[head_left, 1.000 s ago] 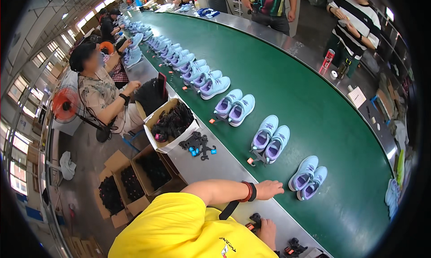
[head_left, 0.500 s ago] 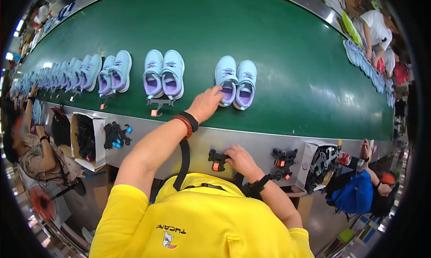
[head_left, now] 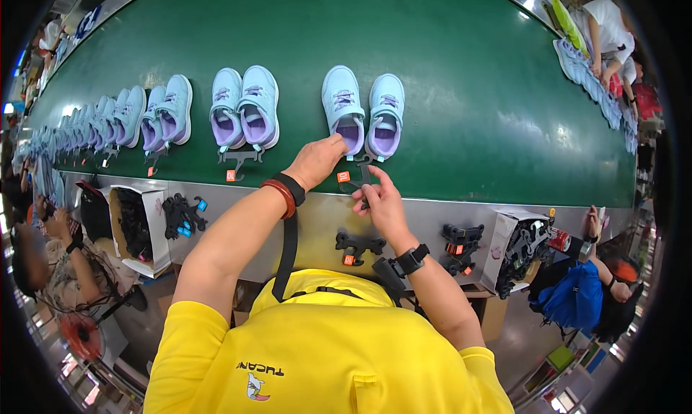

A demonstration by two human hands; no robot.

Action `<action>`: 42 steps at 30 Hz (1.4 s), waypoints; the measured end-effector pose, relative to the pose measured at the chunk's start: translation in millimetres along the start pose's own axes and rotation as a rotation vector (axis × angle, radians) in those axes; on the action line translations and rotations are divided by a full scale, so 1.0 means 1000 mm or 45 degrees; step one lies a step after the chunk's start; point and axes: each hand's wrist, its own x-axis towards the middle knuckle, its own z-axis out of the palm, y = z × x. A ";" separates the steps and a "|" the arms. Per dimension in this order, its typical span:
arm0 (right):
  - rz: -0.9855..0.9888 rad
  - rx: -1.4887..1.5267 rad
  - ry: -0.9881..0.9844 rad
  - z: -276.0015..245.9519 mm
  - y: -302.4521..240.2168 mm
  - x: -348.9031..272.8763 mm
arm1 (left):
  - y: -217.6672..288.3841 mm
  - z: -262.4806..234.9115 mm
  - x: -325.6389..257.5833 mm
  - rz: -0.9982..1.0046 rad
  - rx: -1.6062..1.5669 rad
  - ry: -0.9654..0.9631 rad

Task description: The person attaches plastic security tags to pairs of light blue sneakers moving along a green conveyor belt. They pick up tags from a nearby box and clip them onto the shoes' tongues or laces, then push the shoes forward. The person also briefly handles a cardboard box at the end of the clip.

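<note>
A light blue sneaker (head_left: 339,91) with a lilac lining stands on the green belt, and its mate (head_left: 387,111) stands to its right with a narrow gap between them. My left hand (head_left: 317,160) is closed at the left sneaker's heel, fingertips at its opening. Between the thumb and fingers of my right hand (head_left: 383,206) is a black plastic shoe hanger (head_left: 365,174), its upper end close behind the two heels; whether it touches them I cannot tell. An orange size tag (head_left: 344,177) sits at the hanger's left side.
More sneaker pairs (head_left: 245,111) line the belt leftward, with hangers at their heels. Loose black hangers (head_left: 358,246) lie on the metal ledge (head_left: 317,219) before me. Boxes of hangers (head_left: 497,252) stand on both sides. Co-workers sit left and right; another person (head_left: 609,35) works across the belt.
My right hand has come up from the ledge to the sneakers' heels with a hanger. The two sneakers stand farther apart. My left hand stays at the left sneaker's heel.
</note>
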 end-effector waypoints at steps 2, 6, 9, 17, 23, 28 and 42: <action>0.009 0.113 0.033 0.002 0.010 0.006 | 0.000 0.002 0.001 0.003 0.008 0.006; -0.010 0.023 0.017 0.005 0.018 0.008 | -0.001 0.002 0.001 0.017 0.035 -0.017; -0.090 -0.252 -0.057 0.002 0.019 0.016 | -0.006 0.000 -0.001 0.009 0.059 -0.047; -0.111 0.026 0.023 0.046 0.020 -0.003 | -0.007 -0.012 -0.008 -0.085 -0.015 -0.123; 0.051 -0.195 -0.243 0.013 -0.011 0.010 | -0.005 -0.018 -0.017 0.002 0.099 -0.041; 0.033 -0.150 -0.332 0.000 -0.024 0.019 | 0.009 -0.026 -0.033 0.198 0.140 -0.118; -0.937 -1.693 -0.268 -0.010 -0.053 0.075 | -0.001 -0.046 -0.042 -0.323 0.102 -0.291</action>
